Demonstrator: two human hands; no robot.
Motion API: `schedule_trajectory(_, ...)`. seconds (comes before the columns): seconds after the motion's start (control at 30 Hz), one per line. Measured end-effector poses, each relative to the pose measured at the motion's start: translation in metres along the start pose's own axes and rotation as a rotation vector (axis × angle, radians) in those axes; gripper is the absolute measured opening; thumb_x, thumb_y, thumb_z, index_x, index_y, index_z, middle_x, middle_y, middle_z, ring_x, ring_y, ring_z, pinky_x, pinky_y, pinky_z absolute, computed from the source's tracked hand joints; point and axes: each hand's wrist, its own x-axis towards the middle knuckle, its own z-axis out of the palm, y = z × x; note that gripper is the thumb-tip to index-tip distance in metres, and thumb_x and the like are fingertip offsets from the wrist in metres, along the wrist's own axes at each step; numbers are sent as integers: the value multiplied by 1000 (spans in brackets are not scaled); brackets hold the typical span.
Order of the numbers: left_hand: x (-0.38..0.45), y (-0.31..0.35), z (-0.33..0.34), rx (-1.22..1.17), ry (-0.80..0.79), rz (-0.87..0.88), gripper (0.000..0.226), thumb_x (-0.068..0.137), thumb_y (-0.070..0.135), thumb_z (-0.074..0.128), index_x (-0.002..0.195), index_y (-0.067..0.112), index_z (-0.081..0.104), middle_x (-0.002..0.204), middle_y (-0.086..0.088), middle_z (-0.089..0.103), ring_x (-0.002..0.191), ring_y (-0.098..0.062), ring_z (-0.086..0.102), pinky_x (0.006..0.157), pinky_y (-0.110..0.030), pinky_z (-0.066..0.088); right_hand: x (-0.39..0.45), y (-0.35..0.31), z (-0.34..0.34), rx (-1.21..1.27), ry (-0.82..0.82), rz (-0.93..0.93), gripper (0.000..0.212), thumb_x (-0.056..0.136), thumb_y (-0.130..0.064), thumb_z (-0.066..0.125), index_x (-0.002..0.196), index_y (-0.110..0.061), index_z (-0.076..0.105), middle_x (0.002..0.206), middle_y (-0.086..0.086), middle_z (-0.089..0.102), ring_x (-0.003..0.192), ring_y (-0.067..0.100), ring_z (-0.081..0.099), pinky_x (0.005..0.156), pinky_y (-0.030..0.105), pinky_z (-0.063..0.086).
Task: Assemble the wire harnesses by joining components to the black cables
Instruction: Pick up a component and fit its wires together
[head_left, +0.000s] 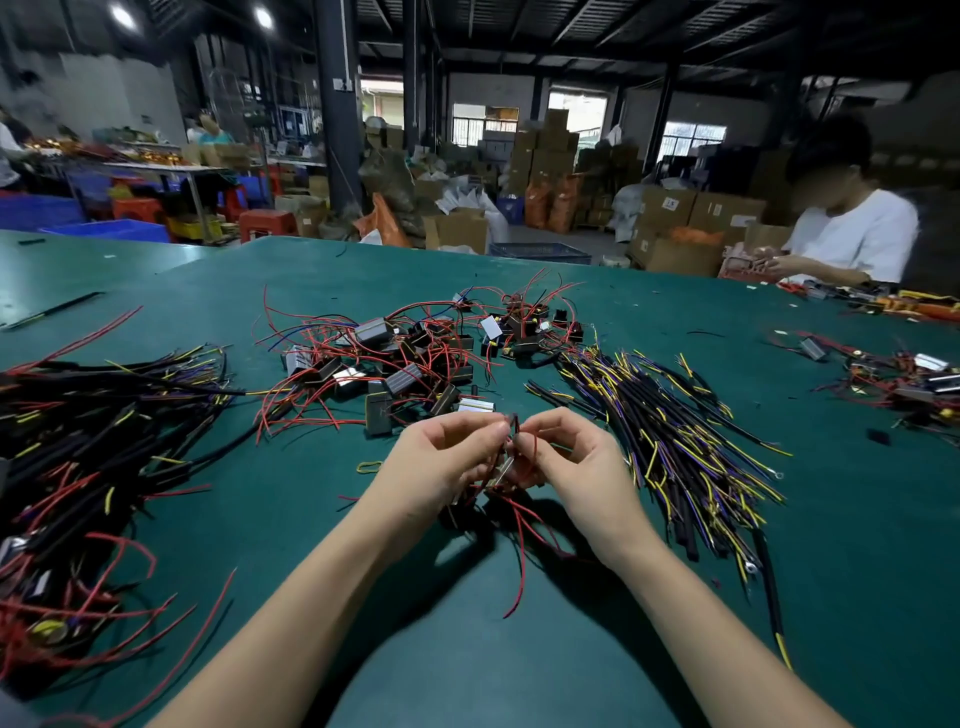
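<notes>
My left hand (447, 457) and my right hand (566, 457) meet over the middle of the green table (467, 649). Between their fingertips they pinch a short black cable end (511, 422) and thin red wires. A small metal-faced component (501, 475) hangs between the palms, and its red wires (519, 551) trail down toward me. A heap of box components with red wires (395, 364) lies just beyond my hands. Loose black cables with yellow and purple leads (670, 441) fan out to the right.
A big tangle of black cables and red wires (88, 467) covers the left side of the table. Another person in a white shirt (852, 234) works at the far right corner beside more parts (904, 379). A yellow rubber band (368, 466) lies left of my hands.
</notes>
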Motion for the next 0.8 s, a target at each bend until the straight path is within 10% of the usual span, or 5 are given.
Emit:
schedule_trajectory(0.47, 2, -9, 5, -109, 168, -17, 5, 88, 9, 63, 87, 5, 64, 69, -3, 68, 65, -11, 67, 60, -25, 57, -6, 0, -2, -162, -60, -156, 35, 89, 1, 61, 100, -31, 71, 90, -8, 69, 80, 6, 63, 68, 17, 47)
schedule_trajectory(0.8, 0, 0, -3, 13, 271, 213, 27, 69, 33, 71, 82, 11, 64, 98, -9, 74, 96, -18, 67, 91, -32, 50, -5, -12, -16, -105, -143, -65, 19, 75, -5, 50, 70, -9, 68, 87, 8, 72, 83, 12, 62, 72, 20, 46)
